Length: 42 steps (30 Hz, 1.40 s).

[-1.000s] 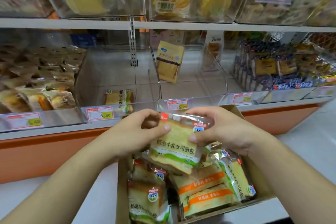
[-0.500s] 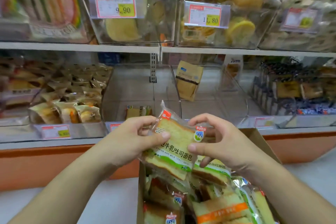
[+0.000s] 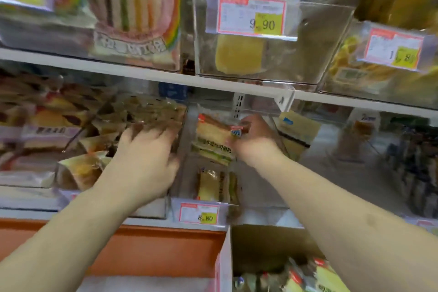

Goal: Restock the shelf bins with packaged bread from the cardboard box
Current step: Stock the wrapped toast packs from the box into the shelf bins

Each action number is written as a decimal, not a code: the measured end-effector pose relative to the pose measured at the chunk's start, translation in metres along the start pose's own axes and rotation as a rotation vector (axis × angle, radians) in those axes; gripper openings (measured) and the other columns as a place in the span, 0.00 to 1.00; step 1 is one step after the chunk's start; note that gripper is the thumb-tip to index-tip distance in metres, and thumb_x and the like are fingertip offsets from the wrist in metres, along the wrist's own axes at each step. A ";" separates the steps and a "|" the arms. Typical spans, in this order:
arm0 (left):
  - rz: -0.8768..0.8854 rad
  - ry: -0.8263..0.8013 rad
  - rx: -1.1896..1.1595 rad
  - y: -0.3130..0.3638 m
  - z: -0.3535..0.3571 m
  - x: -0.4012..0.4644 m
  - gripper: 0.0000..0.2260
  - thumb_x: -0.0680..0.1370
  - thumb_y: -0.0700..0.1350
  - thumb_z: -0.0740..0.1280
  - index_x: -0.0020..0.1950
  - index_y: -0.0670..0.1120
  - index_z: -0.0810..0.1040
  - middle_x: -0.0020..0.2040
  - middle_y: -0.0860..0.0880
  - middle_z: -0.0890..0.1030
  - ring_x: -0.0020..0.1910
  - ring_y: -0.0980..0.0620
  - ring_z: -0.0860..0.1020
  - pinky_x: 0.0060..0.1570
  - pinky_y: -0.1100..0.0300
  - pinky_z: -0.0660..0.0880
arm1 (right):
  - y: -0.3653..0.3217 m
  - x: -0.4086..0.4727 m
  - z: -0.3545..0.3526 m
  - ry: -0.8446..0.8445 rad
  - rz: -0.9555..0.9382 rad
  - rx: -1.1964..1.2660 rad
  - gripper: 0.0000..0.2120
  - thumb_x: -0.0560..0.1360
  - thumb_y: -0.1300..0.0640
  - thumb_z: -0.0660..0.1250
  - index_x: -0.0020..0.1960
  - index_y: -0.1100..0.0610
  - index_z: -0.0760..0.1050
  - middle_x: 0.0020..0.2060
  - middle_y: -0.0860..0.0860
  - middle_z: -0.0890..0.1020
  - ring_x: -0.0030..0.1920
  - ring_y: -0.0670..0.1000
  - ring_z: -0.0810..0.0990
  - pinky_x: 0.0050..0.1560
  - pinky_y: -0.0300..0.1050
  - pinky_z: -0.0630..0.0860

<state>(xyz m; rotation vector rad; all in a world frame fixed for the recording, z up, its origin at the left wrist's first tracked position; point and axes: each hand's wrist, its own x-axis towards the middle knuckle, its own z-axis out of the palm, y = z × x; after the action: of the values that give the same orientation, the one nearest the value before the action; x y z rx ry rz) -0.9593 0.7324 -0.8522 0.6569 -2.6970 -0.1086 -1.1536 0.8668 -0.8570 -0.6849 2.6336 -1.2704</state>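
Holding: right hand (image 3: 254, 140) now pinches the milk toast packet (image 3: 214, 141) alone, inside the clear shelf bin (image 3: 258, 197)
Left hand (image 3: 144, 161): released, fingers spread, blurred
Cardboard box (image 3: 267, 242): below, lower right

Bread pack (image 3: 214, 136) at the right hand's fingertips (image 3: 244, 125) — golden, green-and-white band, red corner; price tag (image 3: 198, 213) below — red-bordered, yellow patch

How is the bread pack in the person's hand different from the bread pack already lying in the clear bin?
The clear-wrapped toast pack with the green band is held up by the right hand; the small bread pack on the bin floor lies untouched. The held pack sits farther back, the lying one just behind the 8.80 price tag. Both are plastic-wrapped and in the same clear bin.
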 end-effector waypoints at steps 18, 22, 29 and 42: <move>0.038 -0.071 -0.048 -0.018 0.023 0.004 0.24 0.77 0.54 0.56 0.72 0.58 0.74 0.69 0.59 0.80 0.77 0.53 0.69 0.69 0.47 0.51 | 0.047 0.081 0.071 0.000 0.106 0.058 0.22 0.72 0.53 0.82 0.60 0.55 0.76 0.53 0.48 0.82 0.55 0.51 0.82 0.45 0.43 0.78; 0.025 -0.093 -0.080 -0.015 0.019 0.003 0.23 0.78 0.54 0.56 0.73 0.58 0.72 0.71 0.59 0.78 0.78 0.53 0.67 0.73 0.42 0.57 | 0.049 0.062 0.061 -0.120 0.151 -0.010 0.17 0.74 0.51 0.81 0.51 0.55 0.74 0.43 0.47 0.77 0.46 0.48 0.77 0.41 0.42 0.71; 0.016 -0.086 -0.083 -0.013 0.017 0.003 0.21 0.82 0.52 0.59 0.76 0.59 0.68 0.74 0.59 0.74 0.80 0.54 0.62 0.75 0.42 0.53 | 0.022 0.019 0.035 -0.703 0.031 -0.572 0.24 0.77 0.44 0.76 0.70 0.52 0.80 0.66 0.49 0.82 0.65 0.52 0.79 0.64 0.48 0.76; 0.111 0.028 -0.419 0.023 -0.010 0.009 0.21 0.80 0.49 0.69 0.73 0.58 0.74 0.69 0.61 0.75 0.68 0.57 0.73 0.65 0.64 0.68 | 0.020 -0.002 -0.021 -0.434 0.002 -0.071 0.26 0.69 0.60 0.83 0.64 0.47 0.81 0.58 0.48 0.85 0.53 0.52 0.86 0.46 0.48 0.86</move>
<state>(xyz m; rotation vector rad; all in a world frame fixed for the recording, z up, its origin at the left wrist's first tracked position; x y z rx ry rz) -0.9730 0.7486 -0.8362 0.3759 -2.5579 -0.6100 -1.1647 0.8933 -0.8592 -0.8572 2.3272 -0.9054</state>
